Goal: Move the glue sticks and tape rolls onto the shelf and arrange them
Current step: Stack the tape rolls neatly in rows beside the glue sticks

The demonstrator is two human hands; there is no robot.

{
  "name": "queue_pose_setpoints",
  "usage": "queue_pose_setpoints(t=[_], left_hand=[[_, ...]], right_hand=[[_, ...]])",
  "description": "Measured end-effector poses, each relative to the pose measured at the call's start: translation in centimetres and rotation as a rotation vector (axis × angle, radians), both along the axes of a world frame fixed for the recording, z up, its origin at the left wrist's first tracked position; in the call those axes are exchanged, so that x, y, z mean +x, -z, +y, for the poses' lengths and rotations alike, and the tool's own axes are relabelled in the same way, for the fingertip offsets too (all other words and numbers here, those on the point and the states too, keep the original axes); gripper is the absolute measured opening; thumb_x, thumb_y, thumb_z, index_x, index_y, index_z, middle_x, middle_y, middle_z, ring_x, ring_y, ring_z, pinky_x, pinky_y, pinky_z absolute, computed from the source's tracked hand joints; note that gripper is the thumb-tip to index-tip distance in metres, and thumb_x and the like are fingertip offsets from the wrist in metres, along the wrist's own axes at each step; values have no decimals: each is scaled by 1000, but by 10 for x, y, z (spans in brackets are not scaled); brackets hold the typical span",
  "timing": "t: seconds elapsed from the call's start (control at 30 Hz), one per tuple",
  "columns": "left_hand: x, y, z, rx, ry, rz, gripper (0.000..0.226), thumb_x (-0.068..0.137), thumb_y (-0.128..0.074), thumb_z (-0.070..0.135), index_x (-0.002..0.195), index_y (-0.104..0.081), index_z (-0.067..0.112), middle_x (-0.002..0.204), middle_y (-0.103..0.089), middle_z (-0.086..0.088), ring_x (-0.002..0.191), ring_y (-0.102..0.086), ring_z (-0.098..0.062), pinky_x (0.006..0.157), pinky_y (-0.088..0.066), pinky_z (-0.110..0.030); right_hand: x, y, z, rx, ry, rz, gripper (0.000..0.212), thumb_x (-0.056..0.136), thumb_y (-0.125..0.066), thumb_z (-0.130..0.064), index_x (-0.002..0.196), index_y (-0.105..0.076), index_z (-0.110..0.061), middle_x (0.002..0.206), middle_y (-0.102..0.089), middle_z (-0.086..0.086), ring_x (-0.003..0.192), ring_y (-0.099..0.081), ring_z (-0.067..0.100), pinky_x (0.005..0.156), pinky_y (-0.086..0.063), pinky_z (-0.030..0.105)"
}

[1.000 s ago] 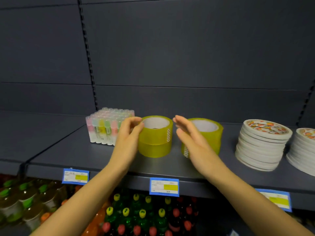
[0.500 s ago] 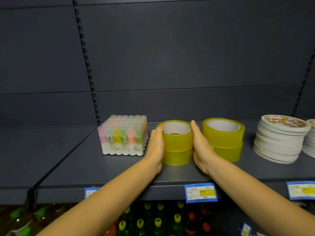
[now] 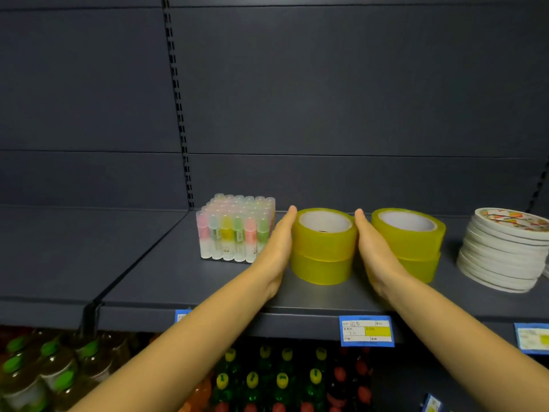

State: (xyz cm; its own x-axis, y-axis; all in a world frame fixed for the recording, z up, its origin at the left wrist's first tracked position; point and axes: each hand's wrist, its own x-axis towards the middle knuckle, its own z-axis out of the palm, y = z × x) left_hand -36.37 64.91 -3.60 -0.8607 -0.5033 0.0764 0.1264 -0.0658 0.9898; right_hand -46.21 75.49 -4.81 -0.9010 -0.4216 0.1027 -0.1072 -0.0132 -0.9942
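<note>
**Squaring up the left tape stack**

You're in the arranging step. Your left hand [image 3: 276, 248] and right hand [image 3: 377, 254] lie flat, fingers straight and together. The palms press against opposite sides of the left tape stack [image 3: 323, 248], two yellow rolls, one atop the other. It stands on the shelf [image 3: 193, 281], toward the near edge. Neither hand curls round anything; they sandwich the stack rather than grip it.

The glue stick pack [image 3: 234, 230] stands upright just left of your left hand, a little farther back. The right tape stack [image 3: 416, 242], also two yellow rolls, sits just right of your right hand. Whether the back of that hand touches it, I cannot tell. Farther right is a pile of white tape rolls [image 3: 502, 257].

The upper roll looks roughly centred on the lower one, so the squaring seems nearly done. Next, I'd judge, you either slide the stack into line with its neighbours or draw both hands away. Release evenly and straight outward so the top roll isn't dragged off-centre, and mind the right tape stack beside your knuckles.
</note>
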Motion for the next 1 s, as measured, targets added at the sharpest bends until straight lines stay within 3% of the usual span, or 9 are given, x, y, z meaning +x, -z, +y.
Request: queue_pose_setpoints(t=[0.1,0.2,0.3,0.4,0.5,0.63,0.73,0.8,1.0], left_hand=[[30,-9,-11,-89,-5,-13,38,94,-35,51,124,-48,31,125,-47,20,116,-45,-1,102,-29,-22],[58,-19,-26,-211,-69,68,40,98,-33,38,108,-62,12,112,-65,-2,101,-59,-13,90,-45,-19],[78,-29,-44,-336,-264,272,41,99,-34,23,83,-68,8,89,-71,-7,82,-64,-14,79,-50,-18],[81,-32,-76,-341,-455,333,28,93,-42,13,79,-67,14,89,-68,-1,87,-61,-12,81,-48,-21],[69,-25,-111,-259,-514,224,16,94,-46,19,100,-60,16,102,-59,6,105,-54,-13,83,-39,-20],[54,-11,-144,-47,-326,4,37,95,-43,36,126,-50,17,136,-47,-1,128,-40,-14,103,-29,-28],[48,-6,-154,-27,-171,-46,28,95,-41,40,106,-59,23,126,-55,1,120,-49,-18,109,-31,-32],[41,0,-158,2,-35,-25,38,97,-36,42,112,-61,18,119,-65,-2,113,-58,-18,104,-39,-35],[42,7,-158,109,81,-41,37,98,-32,38,89,-63,20,71,-74,6,71,-68,-10,67,-50,-27]], right_hand=[[10,-8,6,17,17,145,48,100,-33,-40,144,-36,-19,148,-39,-2,135,-36,17,110,-24,31],[25,-17,7,31,95,360,50,100,-38,-34,147,-29,-22,153,-30,-4,140,-26,13,108,-20,24],[50,-27,-1,-71,125,604,43,99,-44,-22,141,-38,-22,144,-39,-8,128,-35,-3,99,-25,4],[69,-34,-25,-100,16,695,39,98,-44,-12,137,-44,-20,135,-44,-14,109,-41,-21,89,-25,-7],[79,-36,-62,-71,-105,545,44,100,-40,-19,143,-34,-22,147,-36,-9,133,-32,-2,109,-22,12],[83,-32,-110,40,-85,331,52,101,-33,-31,150,-18,-20,157,-20,-5,143,-21,11,113,-16,25],[81,-26,-131,63,31,293,56,101,-33,-32,151,-13,-16,158,-15,-2,144,-18,14,115,-14,29],[77,-23,-138,61,78,201,56,101,-33,-34,151,-14,-16,158,-18,0,144,-20,18,115,-17,33],[76,-15,-139,1,84,53,37,100,-36,-36,118,-59,-14,116,-64,5,109,-60,22,97,-48,40]])
